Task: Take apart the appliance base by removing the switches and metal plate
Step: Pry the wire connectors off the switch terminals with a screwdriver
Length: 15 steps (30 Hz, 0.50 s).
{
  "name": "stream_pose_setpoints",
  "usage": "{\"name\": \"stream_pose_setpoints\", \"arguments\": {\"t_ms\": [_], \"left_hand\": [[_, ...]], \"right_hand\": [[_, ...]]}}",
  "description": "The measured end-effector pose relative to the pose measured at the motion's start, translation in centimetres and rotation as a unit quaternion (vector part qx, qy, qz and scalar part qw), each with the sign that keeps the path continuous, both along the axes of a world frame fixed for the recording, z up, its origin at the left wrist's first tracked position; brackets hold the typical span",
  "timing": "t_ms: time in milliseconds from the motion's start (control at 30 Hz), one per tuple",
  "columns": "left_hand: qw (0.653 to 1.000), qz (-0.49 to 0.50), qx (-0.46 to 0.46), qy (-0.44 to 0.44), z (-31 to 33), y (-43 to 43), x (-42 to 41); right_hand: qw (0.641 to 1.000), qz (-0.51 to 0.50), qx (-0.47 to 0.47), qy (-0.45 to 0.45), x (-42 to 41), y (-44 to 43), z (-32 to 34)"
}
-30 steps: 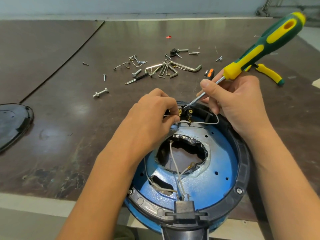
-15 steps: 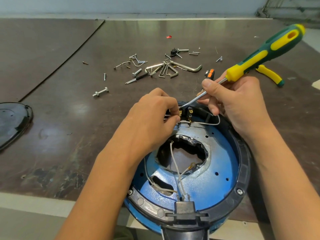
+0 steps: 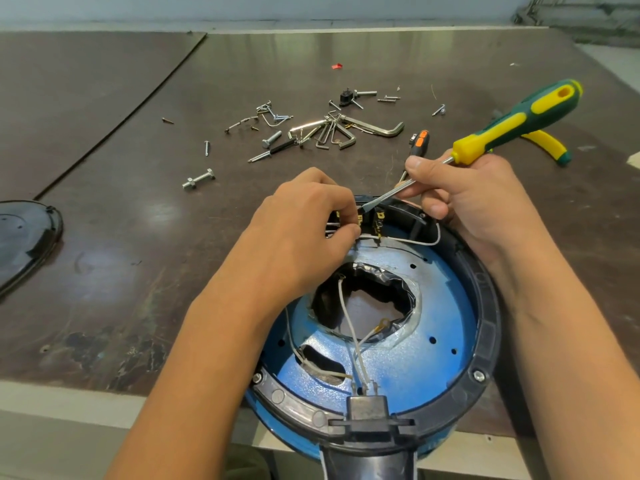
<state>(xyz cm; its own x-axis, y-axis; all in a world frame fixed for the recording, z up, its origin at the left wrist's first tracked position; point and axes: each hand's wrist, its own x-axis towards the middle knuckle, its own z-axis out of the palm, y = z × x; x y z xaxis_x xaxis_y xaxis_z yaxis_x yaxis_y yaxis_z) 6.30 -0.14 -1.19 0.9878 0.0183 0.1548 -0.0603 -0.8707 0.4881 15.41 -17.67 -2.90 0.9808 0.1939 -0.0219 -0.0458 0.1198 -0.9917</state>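
The black-rimmed blue round appliance base (image 3: pixel 433 368) is lying open, the left hand (image 3: pixel 304 237) pinching its black switch (image 3: pixel 360 220), the right hand (image 3: pixel 474 202) gripping a green-yellow screwdriver (image 3: pixel 512 123).

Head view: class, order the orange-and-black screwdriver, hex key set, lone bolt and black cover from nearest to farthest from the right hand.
1. Orange-and-black screwdriver, just beyond the right hand.
2. Hex key set, mid-table, farther back.
3. Lone bolt, left of centre.
4. Black cover, far left edge.
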Motion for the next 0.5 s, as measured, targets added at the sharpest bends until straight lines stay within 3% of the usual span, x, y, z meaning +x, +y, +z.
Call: {"name": "stream_pose_setpoints", "arguments": {"t_ms": [267, 500], "left_hand": [[1.0, 0.007, -0.018, -0.014, -0.3, 0.1, 0.0], [0.988, 0.026, -0.13, -0.073, 0.5, 0.4, 0.0]], "right_hand": [[1.0, -0.002, -0.002, 0.008, -0.1, 0.0, -0.1], [0.999, -0.015, 0.028, -0.035, -1.0, 0.0, -0.1]]}}
